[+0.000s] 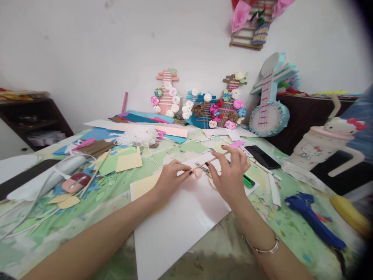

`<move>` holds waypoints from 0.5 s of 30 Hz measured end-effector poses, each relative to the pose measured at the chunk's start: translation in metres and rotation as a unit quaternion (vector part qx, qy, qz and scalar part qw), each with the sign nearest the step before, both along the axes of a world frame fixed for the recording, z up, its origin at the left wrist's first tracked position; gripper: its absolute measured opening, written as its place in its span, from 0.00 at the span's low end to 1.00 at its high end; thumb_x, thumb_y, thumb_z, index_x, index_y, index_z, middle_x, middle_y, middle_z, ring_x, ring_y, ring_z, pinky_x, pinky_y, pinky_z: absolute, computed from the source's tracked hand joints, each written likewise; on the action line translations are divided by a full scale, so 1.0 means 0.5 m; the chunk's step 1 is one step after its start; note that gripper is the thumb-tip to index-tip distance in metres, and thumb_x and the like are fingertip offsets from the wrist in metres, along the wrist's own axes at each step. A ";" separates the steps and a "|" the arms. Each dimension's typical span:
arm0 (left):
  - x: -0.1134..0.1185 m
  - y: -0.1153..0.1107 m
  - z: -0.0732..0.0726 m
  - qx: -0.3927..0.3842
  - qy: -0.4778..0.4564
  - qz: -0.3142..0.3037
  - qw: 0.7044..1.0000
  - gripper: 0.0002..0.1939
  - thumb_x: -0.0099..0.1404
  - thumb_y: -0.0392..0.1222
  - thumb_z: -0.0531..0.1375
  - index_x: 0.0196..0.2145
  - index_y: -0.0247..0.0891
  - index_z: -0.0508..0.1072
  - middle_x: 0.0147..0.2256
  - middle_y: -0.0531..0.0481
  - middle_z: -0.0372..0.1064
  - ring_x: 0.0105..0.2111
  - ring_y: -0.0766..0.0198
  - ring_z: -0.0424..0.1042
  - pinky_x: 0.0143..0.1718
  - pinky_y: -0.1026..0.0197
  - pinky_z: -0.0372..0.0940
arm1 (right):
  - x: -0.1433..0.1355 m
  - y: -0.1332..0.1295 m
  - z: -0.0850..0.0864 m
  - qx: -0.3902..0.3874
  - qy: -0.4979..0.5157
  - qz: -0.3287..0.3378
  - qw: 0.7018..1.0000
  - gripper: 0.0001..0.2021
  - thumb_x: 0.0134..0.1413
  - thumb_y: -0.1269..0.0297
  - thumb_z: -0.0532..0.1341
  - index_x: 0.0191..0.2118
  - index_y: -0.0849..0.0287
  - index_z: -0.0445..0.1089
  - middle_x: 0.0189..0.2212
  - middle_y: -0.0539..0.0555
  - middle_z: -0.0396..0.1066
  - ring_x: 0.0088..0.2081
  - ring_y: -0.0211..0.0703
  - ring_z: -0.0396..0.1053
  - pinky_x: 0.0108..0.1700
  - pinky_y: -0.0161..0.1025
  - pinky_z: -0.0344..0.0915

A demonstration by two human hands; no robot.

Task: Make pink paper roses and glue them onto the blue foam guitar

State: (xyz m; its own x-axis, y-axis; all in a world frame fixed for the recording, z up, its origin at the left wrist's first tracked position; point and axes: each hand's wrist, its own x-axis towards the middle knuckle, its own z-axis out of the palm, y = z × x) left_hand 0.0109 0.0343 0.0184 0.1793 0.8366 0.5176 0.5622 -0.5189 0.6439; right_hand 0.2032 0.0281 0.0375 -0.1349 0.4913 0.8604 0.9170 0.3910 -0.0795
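Above a white sheet (175,225), my two hands are close together with a thin wooden stick (217,157) slanting between them. My left hand (171,177) pinches pale pink paper (197,174) at the stick's lower end. Fingers of my right hand (231,169) grip the stick farther up, the thumb below it. Just behind the paper lie scissors (210,182), partly covered by my right hand. A green marker (248,181) rests beside that hand. How the paper meets the stick is too small to tell.
A blue glue gun (314,221) and a phone (262,156) lie at right, near a white tumbler (314,147). Paper scraps (129,158), white string (138,136) and a white cable (37,206) spread leftward. Decorated paper instruments (205,111) lean against the wall.
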 end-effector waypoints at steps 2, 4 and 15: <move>0.000 0.001 -0.001 -0.008 -0.007 0.001 1.000 0.07 0.58 0.39 0.59 0.32 0.41 0.79 0.30 0.48 0.74 0.34 0.62 0.71 0.36 0.61 0.64 | 0.004 0.001 0.001 0.005 0.032 0.028 0.999 0.10 0.55 0.63 0.57 0.43 0.58 0.67 0.47 0.62 0.62 0.50 0.55 0.58 0.49 0.52 0.54; 0.000 0.002 -0.002 -0.016 -0.009 -0.003 1.000 0.07 0.59 0.39 0.59 0.32 0.41 0.79 0.31 0.49 0.74 0.34 0.62 0.70 0.37 0.61 0.63 | 0.006 0.000 0.004 0.010 0.070 0.079 0.994 0.09 0.56 0.66 0.55 0.43 0.58 0.66 0.43 0.61 0.62 0.47 0.50 0.61 0.48 0.49 0.58; 0.001 0.006 0.009 -0.215 -0.248 -0.093 0.940 0.13 0.55 0.46 0.63 0.33 0.33 0.78 0.30 0.47 0.76 0.27 0.65 0.69 0.30 0.64 0.61 | -0.007 0.003 -0.006 -0.193 0.193 0.269 0.924 0.30 0.48 0.59 0.63 0.55 0.54 0.52 0.52 0.60 0.62 0.51 0.49 0.63 0.51 0.48 0.61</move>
State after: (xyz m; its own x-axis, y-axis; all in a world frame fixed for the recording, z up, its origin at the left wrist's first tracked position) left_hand 0.0116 0.0372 0.0229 0.1698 0.9656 0.1971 0.0635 -0.2104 0.9756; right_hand 0.1998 0.0297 0.0344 -0.1688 0.7234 0.6694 0.4731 0.6553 -0.5889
